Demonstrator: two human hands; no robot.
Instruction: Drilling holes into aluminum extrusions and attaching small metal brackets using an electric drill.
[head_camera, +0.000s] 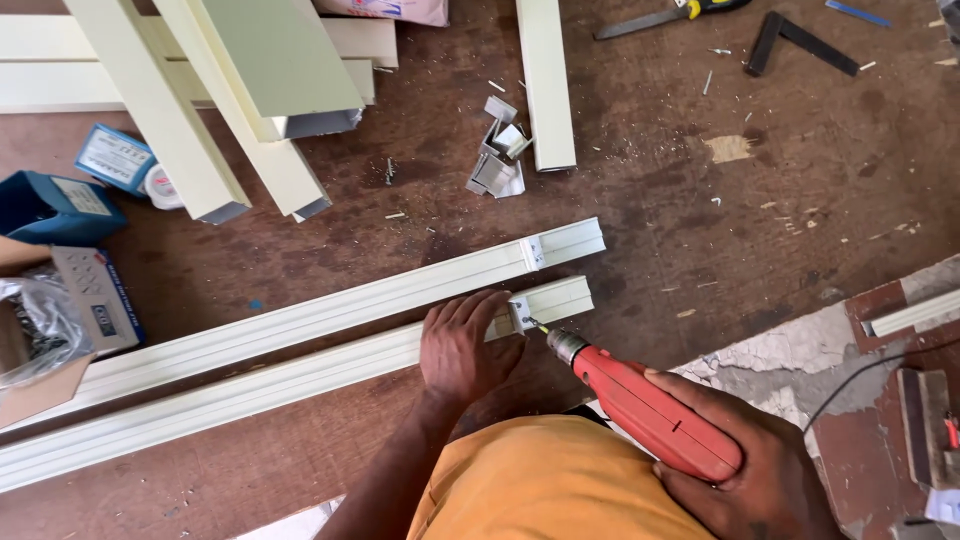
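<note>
Pressed flat with fingers together, the left hand (468, 345) is laid on the nearer cream profile (300, 380), close to its right end, beside a small metal bracket (519, 313) fixed there. That profile is stretched from the lower left of the brown workbench (700, 220) up to the middle, and a second cream profile (330, 310) is laid just beyond it, parallel, with a matching bracket (533, 252) near its right end. At the far left, blue cardboard boxes (60, 205) and an open carton with a plastic bag (35, 320) are seen. More cream sections (240, 90) are stacked at the far side, and a heap of loose metal brackets (498, 150) is gathered near the middle. To the right, a red electric drill (650, 410) is gripped by the right hand (740, 470), which is wrapped closed around its body; the bit (540, 328) is set against the bracket on the nearer profile. Farther right, at the far edge, a dark try square (795, 40) and a handsaw with a yellow handle (670, 14) are laid on the bench.
</note>
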